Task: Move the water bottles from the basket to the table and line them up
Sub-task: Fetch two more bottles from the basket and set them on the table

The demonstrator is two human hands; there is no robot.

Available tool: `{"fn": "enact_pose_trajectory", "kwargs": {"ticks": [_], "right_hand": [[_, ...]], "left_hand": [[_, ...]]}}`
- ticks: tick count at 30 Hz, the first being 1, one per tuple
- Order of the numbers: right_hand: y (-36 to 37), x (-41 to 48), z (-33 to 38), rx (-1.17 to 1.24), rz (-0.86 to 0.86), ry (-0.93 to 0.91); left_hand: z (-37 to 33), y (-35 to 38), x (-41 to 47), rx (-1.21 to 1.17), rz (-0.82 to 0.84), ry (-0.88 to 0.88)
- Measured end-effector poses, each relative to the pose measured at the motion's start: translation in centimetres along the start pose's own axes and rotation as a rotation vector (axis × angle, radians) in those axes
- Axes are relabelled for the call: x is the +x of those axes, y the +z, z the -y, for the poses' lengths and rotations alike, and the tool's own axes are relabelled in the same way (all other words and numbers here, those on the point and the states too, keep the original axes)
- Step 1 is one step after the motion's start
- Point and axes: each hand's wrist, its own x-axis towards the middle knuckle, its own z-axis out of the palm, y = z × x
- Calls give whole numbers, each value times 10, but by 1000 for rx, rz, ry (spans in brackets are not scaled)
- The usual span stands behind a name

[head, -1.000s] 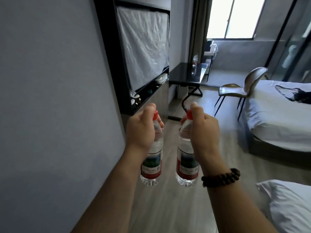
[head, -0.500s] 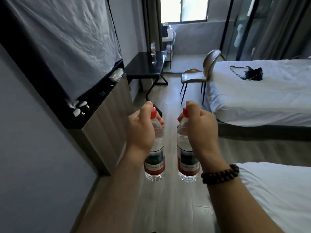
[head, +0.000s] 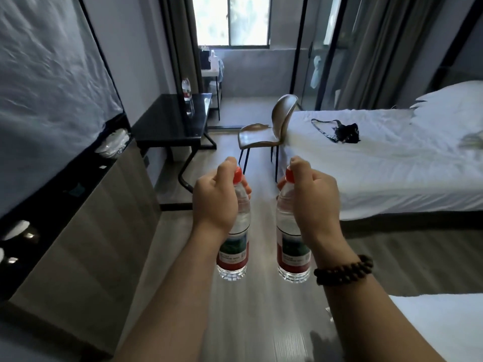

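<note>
We are carrying two water bottles, one in each hand, above the wood floor (head: 261, 322).

Our left hand (head: 214, 202) is curling its fingers round the neck of the left water bottle (head: 234, 246), and our right hand (head: 311, 202), with a beaded bracelet (head: 343, 269) at the wrist, is gripping the right water bottle (head: 292, 249) the same way. Both bottles are hanging upright, side by side but apart, with their red caps partly hidden by our fingers. They are clear with red-and-green labels; the water line is hard to make out and the print is too small to read. Ahead on the left, the black table (head: 170, 124) is bearing a third water bottle (head: 186, 89) near its far edge. A chair (head: 269, 126) is standing beside the white bed (head: 379, 165), where a dark tangled item (head: 345, 131) that we cannot identify is lying.
</note>
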Motion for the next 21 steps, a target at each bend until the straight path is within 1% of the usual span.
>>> {"fn": "enact_pose_trajectory", "kwargs": {"ticks": [5, 10, 16, 19, 21], "right_hand": [[40, 89, -21, -13, -25, 39], [80, 182, -56, -21, -27, 53], [135, 329, -102, 30, 12, 50], [162, 412, -107, 35, 46, 53], [180, 464, -107, 38, 76, 37]], "left_hand": [[18, 27, 97, 12, 53, -8], [52, 62, 195, 20, 67, -16], [90, 116, 332, 60, 24, -15], [92, 145, 409, 112, -4, -17], [89, 158, 458, 92, -33, -12]]}}
